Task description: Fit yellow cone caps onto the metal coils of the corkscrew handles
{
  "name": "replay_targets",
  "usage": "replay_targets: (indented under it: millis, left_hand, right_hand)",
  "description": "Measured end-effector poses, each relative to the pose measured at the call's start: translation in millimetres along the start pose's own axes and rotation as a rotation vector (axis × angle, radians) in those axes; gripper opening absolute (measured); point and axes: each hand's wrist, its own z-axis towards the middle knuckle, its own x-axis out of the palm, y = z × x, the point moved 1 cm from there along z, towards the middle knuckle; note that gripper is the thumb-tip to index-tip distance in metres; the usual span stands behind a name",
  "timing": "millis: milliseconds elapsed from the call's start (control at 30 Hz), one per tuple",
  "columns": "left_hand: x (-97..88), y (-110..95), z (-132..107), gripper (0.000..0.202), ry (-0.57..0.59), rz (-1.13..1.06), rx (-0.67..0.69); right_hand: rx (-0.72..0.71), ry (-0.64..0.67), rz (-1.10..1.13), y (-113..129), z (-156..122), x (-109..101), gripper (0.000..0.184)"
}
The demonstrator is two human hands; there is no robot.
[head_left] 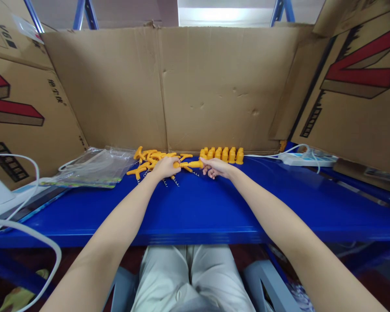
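Note:
My left hand (pixel 165 168) is closed around one end of an orange plastic corkscrew (pixel 191 164) that lies level between my hands. At its other end, my right hand (pixel 216 167) pinches it with thumb and forefinger, the other fingers curled below. Just behind and left of my left hand spreads a pile of orange T-handled corkscrews (pixel 146 158), their metal spirals pointing mostly toward me. Behind my right hand stand several orange bottle-shaped sleeves (pixel 225 154) upright in rows. My left fingers partly hide the held piece.
Clear plastic bags (pixel 100 167) lie left on the blue table (pixel 195 208). A white power strip (pixel 308 159) with cables sits at the right rear. Cardboard walls (pixel 214 86) enclose the back and sides. A white cable (pixel 35 234) loops at the left front.

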Motion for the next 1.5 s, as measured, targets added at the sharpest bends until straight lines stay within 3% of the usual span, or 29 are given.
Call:
replay_targets:
  millis: [500,700,967,1500]
  left_hand:
    - [0.1,1.4,-0.5,0.031,-0.013,-0.009,-0.002]
    - [-0.3,2.3,-0.9,0.033,-0.002,-0.009,-0.019]
    - [-0.1,1.2,-1.1,0.029,-0.027,-0.011,-0.012]
    - [-1.2,-0.7,-1.4,0.032,-0.009,-0.004,0.005]
  right_hand:
    - [0.061,-0.009,-0.058,-0.8,1.8,1.0,0.048]
    - [-0.022,0.058,-0.005,0.8,-1.9,-0.3,0.028]
    - [-0.067,0.032,-0.019,0.7,-3.7,0.8,0.023]
    - [0.023,0.040,-0.058,-0.3,0.6,3.0,0.044]
